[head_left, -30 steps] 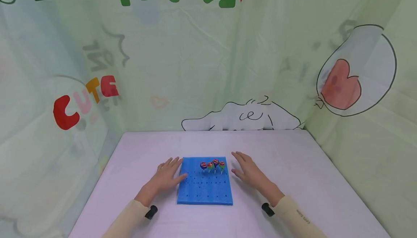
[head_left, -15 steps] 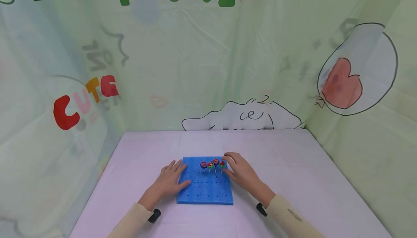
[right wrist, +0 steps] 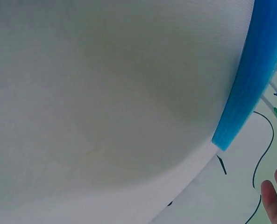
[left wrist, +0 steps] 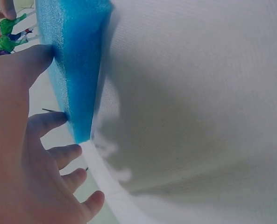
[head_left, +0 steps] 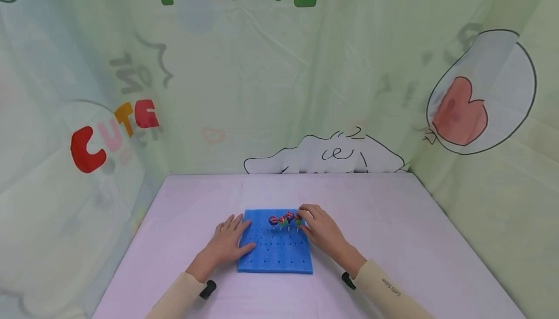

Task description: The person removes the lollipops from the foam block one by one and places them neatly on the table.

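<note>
A blue foam board with rows of small holes lies on the table. Several lollipops stand upright in its far right part, with purple or green wrappers. My left hand rests on the board's left edge, fingers spread and straight; its thumb touches the foam in the left wrist view. My right hand is at the right edge, pinching the head of the rightmost green lollipop between thumb and fingers. Only a few right fingertips show in the right wrist view.
A pale table surrounds the board. Printed fabric curtains hang behind it and on both sides. Dark wrist cameras sit at both sleeve cuffs.
Both hands have come inward to the board. The left now rests on its edge, and the right has moved left and closed its fingers round the rightmost lollipop. The board stays put.
</note>
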A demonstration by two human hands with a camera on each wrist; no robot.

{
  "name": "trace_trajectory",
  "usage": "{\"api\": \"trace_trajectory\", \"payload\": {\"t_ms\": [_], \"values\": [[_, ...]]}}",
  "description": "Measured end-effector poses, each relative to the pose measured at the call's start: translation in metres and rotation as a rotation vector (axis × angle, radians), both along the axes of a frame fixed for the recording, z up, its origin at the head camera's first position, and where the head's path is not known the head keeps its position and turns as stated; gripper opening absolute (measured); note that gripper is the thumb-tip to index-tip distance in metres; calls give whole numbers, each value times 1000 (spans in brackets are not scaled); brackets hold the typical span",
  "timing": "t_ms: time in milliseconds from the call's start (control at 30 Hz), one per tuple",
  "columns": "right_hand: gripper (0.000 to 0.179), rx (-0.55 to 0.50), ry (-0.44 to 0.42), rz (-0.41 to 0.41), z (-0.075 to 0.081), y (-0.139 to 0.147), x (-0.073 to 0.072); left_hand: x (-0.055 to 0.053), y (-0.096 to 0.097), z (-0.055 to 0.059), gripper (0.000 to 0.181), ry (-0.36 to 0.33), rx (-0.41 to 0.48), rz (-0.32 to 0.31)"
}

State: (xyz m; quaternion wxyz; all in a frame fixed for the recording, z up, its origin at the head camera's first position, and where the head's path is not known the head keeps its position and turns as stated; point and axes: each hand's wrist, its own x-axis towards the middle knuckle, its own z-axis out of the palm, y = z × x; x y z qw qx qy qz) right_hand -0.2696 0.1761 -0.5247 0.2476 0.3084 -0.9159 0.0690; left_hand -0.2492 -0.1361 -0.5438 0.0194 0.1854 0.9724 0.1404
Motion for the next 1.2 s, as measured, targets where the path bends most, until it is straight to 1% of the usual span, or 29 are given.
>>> {"api": "trace_trajectory", "payload": {"t_ms": [167, 400, 600, 767, 933, 1200], "values": [[42, -3, 18, 6, 2, -1, 0, 2, 1, 2, 76, -24, 10, 18], [41, -18, -16, -7, 6, -2, -1, 3, 2, 1, 76, -42, 25, 26], [40, -45, -30, -10, 14, -3, -2, 3, 3, 1, 76, -37, 21, 26], [39, -67, -14, -2, 20, -2, -4, 2, 4, 0, 76, -35, 29, 20], [38, -79, -6, -10, 27, -1, -6, 1, 4, -2, 77, -39, 12, 21], [38, -118, -50, -10, 44, 3, -8, 4, 5, 2, 77, -48, 23, 26]]}}
